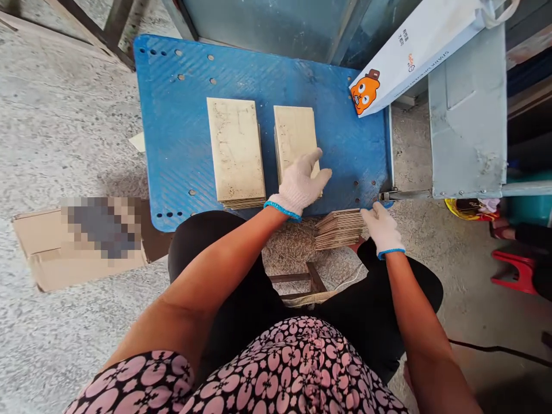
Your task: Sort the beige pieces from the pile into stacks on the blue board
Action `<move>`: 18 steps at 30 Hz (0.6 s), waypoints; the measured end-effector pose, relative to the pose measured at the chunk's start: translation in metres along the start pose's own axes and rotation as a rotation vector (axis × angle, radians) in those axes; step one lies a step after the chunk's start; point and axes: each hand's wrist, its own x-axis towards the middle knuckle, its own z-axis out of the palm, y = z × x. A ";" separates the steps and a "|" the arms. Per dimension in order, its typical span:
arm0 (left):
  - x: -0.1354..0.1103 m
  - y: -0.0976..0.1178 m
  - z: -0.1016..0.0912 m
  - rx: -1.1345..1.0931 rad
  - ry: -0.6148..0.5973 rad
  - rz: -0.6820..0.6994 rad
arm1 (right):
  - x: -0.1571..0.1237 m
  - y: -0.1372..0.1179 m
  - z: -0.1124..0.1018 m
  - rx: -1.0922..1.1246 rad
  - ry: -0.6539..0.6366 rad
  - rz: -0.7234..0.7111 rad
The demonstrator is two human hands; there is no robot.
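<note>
My left hand [301,183], in a white knit glove with a blue cuff, is over the near end of a stack of thin pale boards [295,129]. Its thumb and fingers are spread, and part of the stack is hidden under it. A wider stack of the same kind of boards [236,149] lies just left. Below the near edge of the blue plastic platform [176,138], a third stack of thin boards [339,230] shows its layered edges. My right hand [383,229], gloved alike, closes its fingertips at that stack's right corner.
A white paper bag with an orange cartoon figure [414,54] leans over the platform's far right corner. Grey sheet metal [468,121] stands at right. An open cardboard box [38,236] lies on the floor at left. A red stool [513,273] is far right.
</note>
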 end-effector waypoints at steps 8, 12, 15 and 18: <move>-0.028 0.005 0.024 0.094 -0.315 0.070 | -0.072 0.016 0.063 -0.187 -0.139 0.217; -0.028 0.002 0.028 0.159 -0.373 0.061 | -0.074 0.030 0.090 -0.205 -0.084 0.161; -0.027 0.001 0.028 0.174 -0.388 0.057 | -0.069 0.034 0.098 -0.210 -0.056 0.153; -0.026 0.000 0.026 0.172 -0.397 0.057 | -0.065 0.033 0.104 -0.214 -0.069 0.156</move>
